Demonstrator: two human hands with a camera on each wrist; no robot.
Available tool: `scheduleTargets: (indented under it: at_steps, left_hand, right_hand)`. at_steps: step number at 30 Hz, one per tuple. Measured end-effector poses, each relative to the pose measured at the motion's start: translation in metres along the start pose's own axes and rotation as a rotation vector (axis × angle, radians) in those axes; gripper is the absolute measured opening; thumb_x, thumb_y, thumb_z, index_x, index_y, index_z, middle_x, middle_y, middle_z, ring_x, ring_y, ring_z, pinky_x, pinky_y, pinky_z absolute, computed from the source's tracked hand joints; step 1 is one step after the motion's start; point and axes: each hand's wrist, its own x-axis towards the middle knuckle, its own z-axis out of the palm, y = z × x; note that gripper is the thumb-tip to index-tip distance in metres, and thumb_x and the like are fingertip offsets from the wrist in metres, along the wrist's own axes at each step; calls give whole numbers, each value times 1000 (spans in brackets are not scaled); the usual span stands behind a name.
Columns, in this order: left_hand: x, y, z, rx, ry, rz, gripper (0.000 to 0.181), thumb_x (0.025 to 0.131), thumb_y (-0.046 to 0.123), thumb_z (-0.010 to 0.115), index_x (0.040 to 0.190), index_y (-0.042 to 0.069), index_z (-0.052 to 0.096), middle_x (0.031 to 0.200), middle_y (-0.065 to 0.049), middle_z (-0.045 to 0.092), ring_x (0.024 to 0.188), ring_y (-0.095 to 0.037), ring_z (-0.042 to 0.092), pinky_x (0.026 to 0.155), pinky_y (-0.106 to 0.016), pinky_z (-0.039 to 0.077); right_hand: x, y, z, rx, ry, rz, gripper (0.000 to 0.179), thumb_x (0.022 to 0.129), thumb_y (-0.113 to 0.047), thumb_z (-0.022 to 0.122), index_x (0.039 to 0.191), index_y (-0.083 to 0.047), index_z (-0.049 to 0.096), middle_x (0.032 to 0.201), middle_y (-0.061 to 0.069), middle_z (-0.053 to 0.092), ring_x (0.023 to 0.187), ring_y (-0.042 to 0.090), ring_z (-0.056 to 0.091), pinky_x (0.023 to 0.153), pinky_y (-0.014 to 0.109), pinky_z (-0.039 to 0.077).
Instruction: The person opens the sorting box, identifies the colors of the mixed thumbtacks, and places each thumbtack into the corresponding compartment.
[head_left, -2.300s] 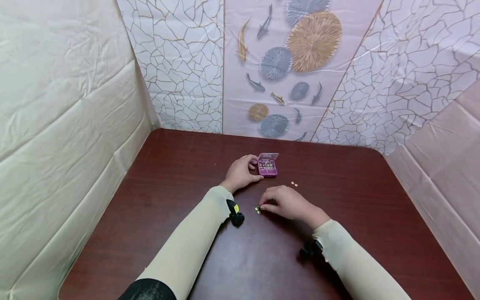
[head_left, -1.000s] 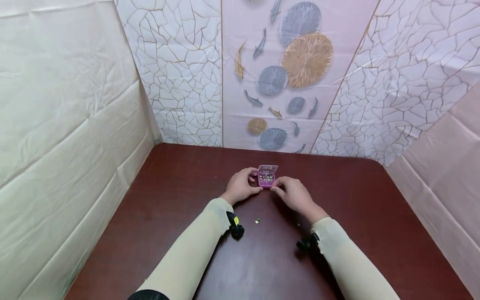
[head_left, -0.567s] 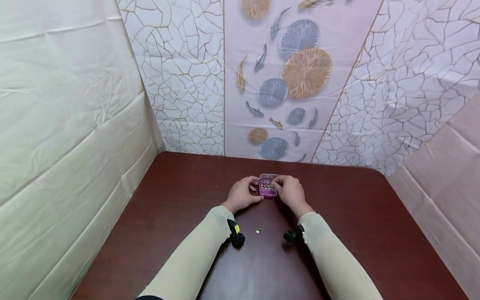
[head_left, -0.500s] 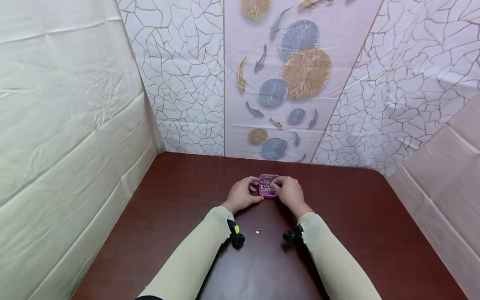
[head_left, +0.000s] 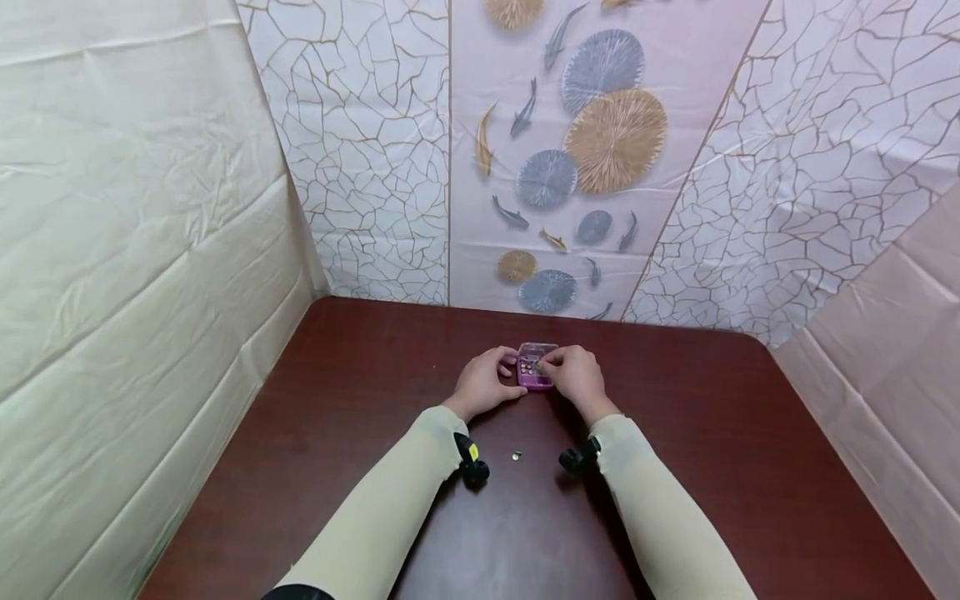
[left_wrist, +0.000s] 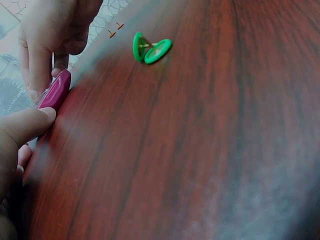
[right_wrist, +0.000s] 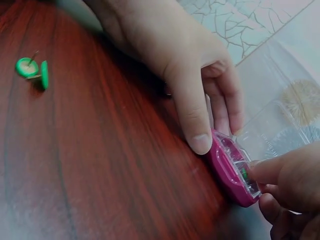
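My left hand (head_left: 482,383) holds a small pink plastic case (head_left: 535,383) at its left side, thumb on the near edge. The case's clear lid (head_left: 537,350) stands raised at the back, and little compartments inside hold several tacks. Over the right compartments is my right hand (head_left: 579,379), thumb and finger pinched together. A bit of a green thumbtack (right_wrist: 244,173) shows at those fingertips in the right wrist view; the rest of it is hidden. Two green thumbtacks (left_wrist: 152,49) lie touching on the table nearer the body, pins showing.
The dark red-brown wooden table (head_left: 360,467) spreads around the hands. Two copper-coloured tacks (left_wrist: 115,30) lie beyond the green pair in the left wrist view; the right hand hides them in the head view. Patterned cloth (head_left: 375,167) hangs behind the table.
My right hand went from the green tacks on the table forward to the case, then shifted inward over its compartments. Three green tacks there became two. The left hand kept its hold.
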Motion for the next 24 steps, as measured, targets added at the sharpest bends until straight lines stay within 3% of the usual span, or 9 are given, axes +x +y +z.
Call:
scheduleTargets:
  at_steps: [12,16,24]
  left_hand:
    - [1,-3,1,3,2,13,71,88,39,96,147,17,63,132,4,71,108,-8,71,97,-33,57]
    - [1,-3,1,3,8,16,71,88,39,96,147,17,63,132,4,71,107,-8,71,97,-33,57]
    - [2,-2,2,28,-2,10,73,88,41,96,149,18,62,133,5,71,107,-7,70,98,-32,57]
  right_hand:
    - [0,-4,0,19,-7,74,17,99,-33,80,100,-19,90,114,8,82,105,35,73,90,53,58]
    - [1,-3,1,45,-7,69,16,98,-32,80,98,-19,90,113,7,82,101,33,72,87,52,58]
    - [1,4,3,88,-8,21,20,102,-28,78,105,-12,89,112,8,82,108,33,72,96,51,56]
